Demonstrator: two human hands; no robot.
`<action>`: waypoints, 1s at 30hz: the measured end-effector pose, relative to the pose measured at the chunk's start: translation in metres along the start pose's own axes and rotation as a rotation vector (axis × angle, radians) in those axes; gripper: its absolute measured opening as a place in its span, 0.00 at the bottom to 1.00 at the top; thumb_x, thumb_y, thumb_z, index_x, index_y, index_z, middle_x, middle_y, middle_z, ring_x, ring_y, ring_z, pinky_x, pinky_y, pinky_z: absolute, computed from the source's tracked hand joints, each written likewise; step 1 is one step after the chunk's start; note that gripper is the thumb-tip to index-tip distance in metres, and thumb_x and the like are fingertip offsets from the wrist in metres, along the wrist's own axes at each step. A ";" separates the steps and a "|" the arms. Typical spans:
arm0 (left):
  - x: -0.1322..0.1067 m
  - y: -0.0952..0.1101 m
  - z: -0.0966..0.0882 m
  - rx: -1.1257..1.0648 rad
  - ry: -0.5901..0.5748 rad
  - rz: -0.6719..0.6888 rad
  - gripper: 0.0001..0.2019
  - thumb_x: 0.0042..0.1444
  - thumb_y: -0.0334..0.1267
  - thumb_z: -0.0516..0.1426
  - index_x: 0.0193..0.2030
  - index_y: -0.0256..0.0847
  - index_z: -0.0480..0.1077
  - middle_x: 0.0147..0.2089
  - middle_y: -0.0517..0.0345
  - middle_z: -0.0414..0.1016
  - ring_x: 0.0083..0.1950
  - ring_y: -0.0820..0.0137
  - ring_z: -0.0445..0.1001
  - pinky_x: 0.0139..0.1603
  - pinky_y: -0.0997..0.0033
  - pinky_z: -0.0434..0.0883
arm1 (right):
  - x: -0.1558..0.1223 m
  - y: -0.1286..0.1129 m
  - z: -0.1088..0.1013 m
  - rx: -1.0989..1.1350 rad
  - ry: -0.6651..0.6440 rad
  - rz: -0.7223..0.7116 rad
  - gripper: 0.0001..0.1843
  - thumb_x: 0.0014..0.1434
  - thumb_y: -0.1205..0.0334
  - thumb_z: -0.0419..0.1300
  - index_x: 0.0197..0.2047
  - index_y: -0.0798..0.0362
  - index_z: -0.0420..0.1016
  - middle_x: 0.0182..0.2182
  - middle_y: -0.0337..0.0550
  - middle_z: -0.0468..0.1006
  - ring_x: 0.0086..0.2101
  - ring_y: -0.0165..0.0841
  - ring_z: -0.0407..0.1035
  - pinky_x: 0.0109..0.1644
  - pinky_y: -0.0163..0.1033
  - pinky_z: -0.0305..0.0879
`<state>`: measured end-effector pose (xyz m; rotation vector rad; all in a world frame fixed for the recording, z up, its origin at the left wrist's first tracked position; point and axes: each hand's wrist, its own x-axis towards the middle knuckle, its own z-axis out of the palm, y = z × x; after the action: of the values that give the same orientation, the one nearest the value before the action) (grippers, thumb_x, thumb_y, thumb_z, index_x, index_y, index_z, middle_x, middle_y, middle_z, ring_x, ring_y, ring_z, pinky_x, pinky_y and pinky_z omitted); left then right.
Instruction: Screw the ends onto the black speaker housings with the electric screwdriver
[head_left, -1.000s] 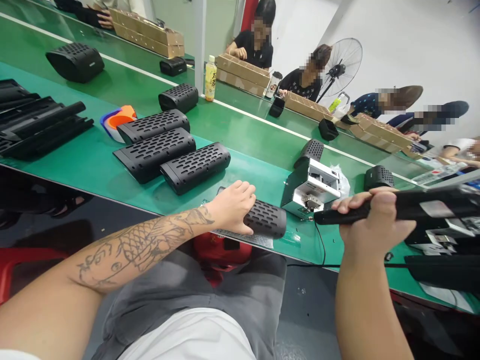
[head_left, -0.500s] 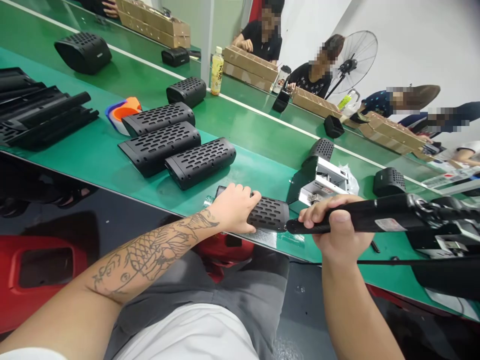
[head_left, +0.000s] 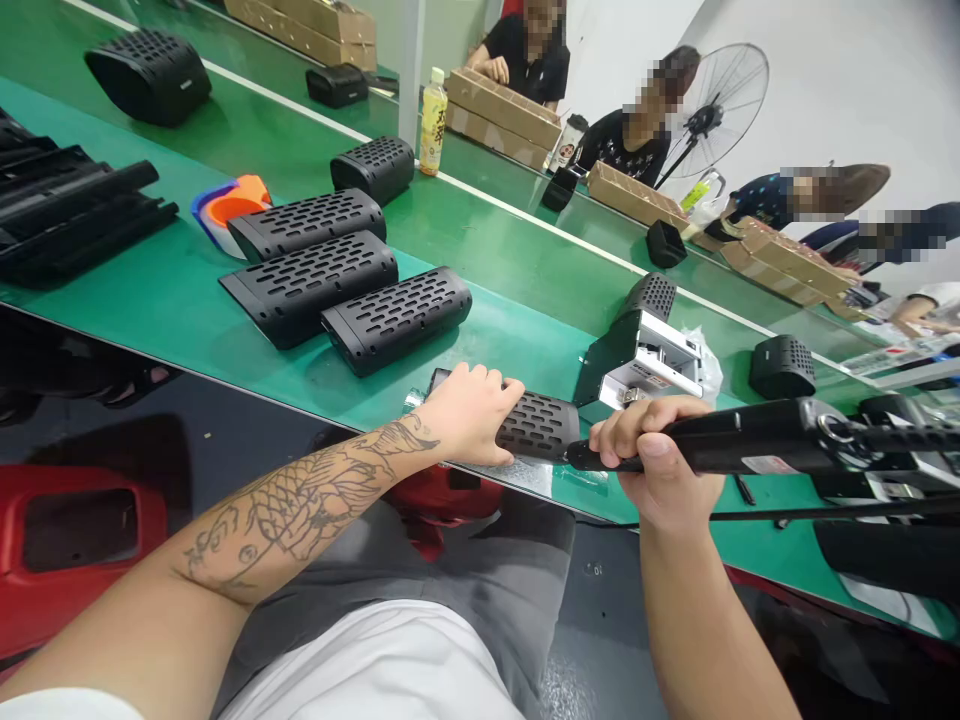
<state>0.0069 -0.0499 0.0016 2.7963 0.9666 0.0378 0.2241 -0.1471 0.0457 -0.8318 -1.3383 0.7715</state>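
My left hand (head_left: 474, 415) is wrapped over a black slotted housing (head_left: 541, 425) lying at the table's near edge; my palm and fingers hide its middle. In my right hand (head_left: 664, 465) is a black electric screwdriver (head_left: 739, 440), held nearly level with its cable end to the right. Its tip meets the right end of the housing, where the exact contact is too small to make out. Just behind, a black and silver metal-fronted device (head_left: 637, 365) stands on the green table. Another slotted housing (head_left: 401, 315) lies to the left of it, beyond my left hand.
More slotted housings (head_left: 311, 285) lie at the left, beside an orange and blue object (head_left: 232, 210) and stacked long black parts (head_left: 75, 215). A yellow-labelled bottle (head_left: 433, 122) stands by a post. Co-workers sit across the table behind cardboard boxes (head_left: 502, 115). A dark cable (head_left: 825, 512) runs at right.
My right hand and the screwdriver have shifted slightly left, and the driver's rear sits a little lower. My left hand keeps its grip on the housing. The view has shifted slightly.
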 end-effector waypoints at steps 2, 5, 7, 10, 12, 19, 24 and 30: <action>0.000 0.001 -0.001 0.010 -0.013 -0.004 0.44 0.60 0.69 0.71 0.70 0.38 0.72 0.60 0.35 0.83 0.58 0.40 0.81 0.59 0.45 0.73 | -0.002 0.000 0.000 -0.003 -0.006 -0.001 0.17 0.66 0.53 0.82 0.38 0.47 0.79 0.23 0.29 0.78 0.19 0.29 0.73 0.31 0.40 0.81; -0.001 0.002 -0.001 0.030 -0.005 -0.010 0.44 0.60 0.69 0.71 0.71 0.38 0.71 0.60 0.35 0.83 0.59 0.40 0.81 0.59 0.46 0.72 | -0.005 -0.001 0.003 -0.009 -0.021 0.010 0.17 0.65 0.53 0.82 0.38 0.47 0.79 0.23 0.30 0.78 0.20 0.29 0.74 0.32 0.40 0.81; -0.002 0.002 0.000 0.036 -0.001 -0.012 0.44 0.61 0.70 0.71 0.71 0.38 0.71 0.60 0.35 0.83 0.59 0.41 0.81 0.59 0.47 0.72 | -0.006 -0.005 0.002 -0.011 -0.015 0.017 0.17 0.65 0.51 0.82 0.38 0.47 0.80 0.23 0.31 0.78 0.21 0.30 0.74 0.32 0.41 0.82; -0.002 0.004 0.001 0.028 -0.002 -0.006 0.44 0.62 0.71 0.70 0.70 0.37 0.72 0.59 0.35 0.83 0.58 0.41 0.82 0.58 0.47 0.72 | 0.005 -0.010 -0.010 -0.031 0.068 -0.016 0.18 0.65 0.46 0.81 0.39 0.47 0.82 0.22 0.31 0.77 0.19 0.31 0.73 0.29 0.41 0.80; -0.002 0.008 0.001 0.022 0.000 -0.010 0.45 0.62 0.72 0.70 0.71 0.35 0.72 0.59 0.35 0.83 0.58 0.41 0.82 0.59 0.46 0.72 | 0.020 -0.008 -0.028 -0.097 0.244 -0.093 0.18 0.65 0.47 0.81 0.38 0.48 0.83 0.22 0.31 0.76 0.19 0.31 0.71 0.27 0.41 0.78; 0.000 0.011 -0.010 -0.072 -0.060 -0.080 0.40 0.74 0.74 0.57 0.71 0.39 0.74 0.62 0.35 0.85 0.61 0.40 0.83 0.62 0.46 0.75 | 0.058 0.028 -0.102 -0.446 0.616 -0.189 0.16 0.65 0.54 0.81 0.32 0.47 0.81 0.22 0.36 0.77 0.22 0.35 0.73 0.30 0.43 0.76; 0.005 -0.017 -0.027 -0.130 -0.112 -0.149 0.34 0.81 0.66 0.47 0.71 0.43 0.78 0.68 0.39 0.85 0.64 0.43 0.86 0.62 0.50 0.78 | 0.046 0.030 -0.099 -0.400 0.577 -0.215 0.18 0.67 0.51 0.79 0.31 0.46 0.80 0.20 0.37 0.75 0.20 0.36 0.71 0.26 0.45 0.76; 0.011 -0.032 -0.030 -0.279 -0.192 -0.190 0.38 0.76 0.71 0.48 0.61 0.44 0.87 0.60 0.43 0.91 0.61 0.45 0.88 0.56 0.56 0.81 | 0.026 -0.015 -0.042 -0.205 0.501 -0.195 0.14 0.61 0.55 0.81 0.32 0.47 0.82 0.21 0.35 0.75 0.19 0.33 0.70 0.25 0.43 0.77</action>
<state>-0.0069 -0.0136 0.0244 2.3964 1.0811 -0.1106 0.2681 -0.1351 0.0699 -0.9631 -1.0339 0.2468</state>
